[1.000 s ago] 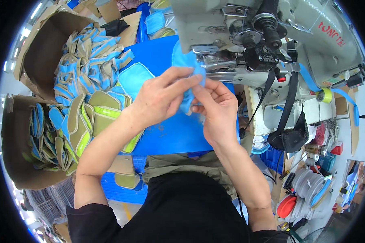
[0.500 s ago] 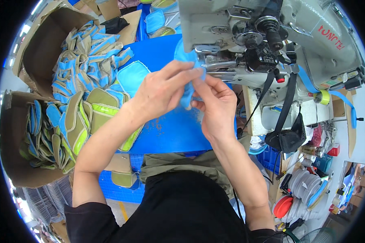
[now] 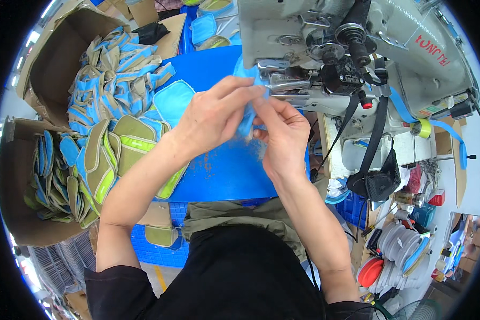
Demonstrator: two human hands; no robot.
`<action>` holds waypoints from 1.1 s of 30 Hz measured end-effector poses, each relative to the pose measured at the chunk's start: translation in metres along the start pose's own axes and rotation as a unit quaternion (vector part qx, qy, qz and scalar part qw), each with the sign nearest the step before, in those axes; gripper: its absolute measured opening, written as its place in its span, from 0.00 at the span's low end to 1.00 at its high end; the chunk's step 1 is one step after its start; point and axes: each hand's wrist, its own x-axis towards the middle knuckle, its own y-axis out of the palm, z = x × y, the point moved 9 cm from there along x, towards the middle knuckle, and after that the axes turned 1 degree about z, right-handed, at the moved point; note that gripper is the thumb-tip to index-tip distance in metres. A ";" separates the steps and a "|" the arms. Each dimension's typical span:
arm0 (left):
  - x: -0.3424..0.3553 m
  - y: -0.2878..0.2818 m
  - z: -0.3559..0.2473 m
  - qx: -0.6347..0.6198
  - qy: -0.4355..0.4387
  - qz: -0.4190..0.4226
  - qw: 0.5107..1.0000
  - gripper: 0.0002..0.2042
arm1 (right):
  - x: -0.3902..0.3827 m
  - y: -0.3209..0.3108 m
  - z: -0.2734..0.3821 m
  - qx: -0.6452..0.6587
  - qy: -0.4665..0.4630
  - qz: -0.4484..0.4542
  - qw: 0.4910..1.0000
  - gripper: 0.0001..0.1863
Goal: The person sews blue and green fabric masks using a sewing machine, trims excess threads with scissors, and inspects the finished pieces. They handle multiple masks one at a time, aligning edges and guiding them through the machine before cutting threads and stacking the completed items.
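Note:
Both hands grip a light-blue fabric piece close to the needle area of a grey sewing machine. My left hand pinches its upper edge with thumb and fingers, right beside the machine's metal foot. Just to the right, my right hand has its fingers closed on the same piece, lower down. Much of the fabric is hidden behind the fingers. A blue padded square lies on the blue table, left of my left hand.
A tangled pile of blue and beige strips fills the left side, against a cardboard box. Below it, green and blue padded pieces spill from another box. Blue binding tape and a black pouch hang at right.
The hands stay nearly in place, with the right hand shifted very slightly. The blue fabric's upper part has moved a little to the right by the machine foot.

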 end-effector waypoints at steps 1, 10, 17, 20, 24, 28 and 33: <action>0.000 0.000 0.000 -0.002 0.002 -0.007 1.000 0.20 | 0.000 0.000 0.000 0.000 -0.001 -0.002 1.000 0.06; -0.001 0.000 -0.005 -0.016 -0.031 -0.027 0.999 0.19 | -0.002 0.000 0.001 0.002 -0.008 -0.016 1.000 0.06; -0.004 0.002 -0.013 -0.014 -0.055 -0.052 0.997 0.18 | -0.003 -0.001 0.005 0.011 -0.016 -0.025 0.999 0.11; -0.005 0.003 -0.020 -0.009 -0.063 -0.058 0.996 0.18 | -0.003 -0.004 0.004 0.001 -0.004 -0.027 1.000 0.11; 0.000 0.002 -0.026 0.000 -0.068 -0.062 0.996 0.18 | -0.002 -0.008 0.006 0.001 0.008 -0.012 1.000 0.10; -0.012 0.002 -0.017 -0.036 -0.041 -0.089 0.994 0.20 | -0.016 -0.037 0.042 -0.121 -0.083 0.013 0.989 0.08; -0.039 0.002 -0.007 -0.078 -0.096 -0.112 0.986 0.27 | -0.076 -0.120 0.266 -0.264 -0.476 -0.154 0.824 0.12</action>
